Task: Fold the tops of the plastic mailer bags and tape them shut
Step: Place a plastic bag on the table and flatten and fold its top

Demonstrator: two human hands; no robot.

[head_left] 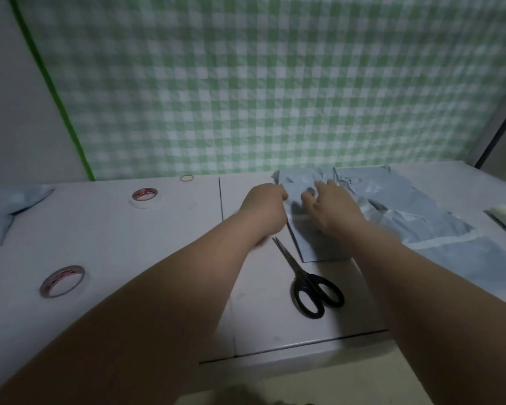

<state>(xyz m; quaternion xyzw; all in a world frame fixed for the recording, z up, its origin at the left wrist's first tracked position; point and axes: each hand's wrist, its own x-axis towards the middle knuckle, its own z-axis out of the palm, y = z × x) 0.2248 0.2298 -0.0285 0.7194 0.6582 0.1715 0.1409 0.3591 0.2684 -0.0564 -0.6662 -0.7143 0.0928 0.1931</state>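
Two hands meet on the mailer bag, a thin grey-blue plastic sheet lying flat just beyond the scissors, its far end crumpled into shiny creases. We see the left hand curled in a fist round the bag's left edge, while the right hand rests on the wrinkled top with fingers loosely spread. The scissors have black looped handles and slim steel blades, closed, on the smooth pale tabletop. Right of the scissors more limp bags overlap in a pile. Left of them sit two flat rings of tape, the farther tape roll thicker, and beyond it a thin rubber band.
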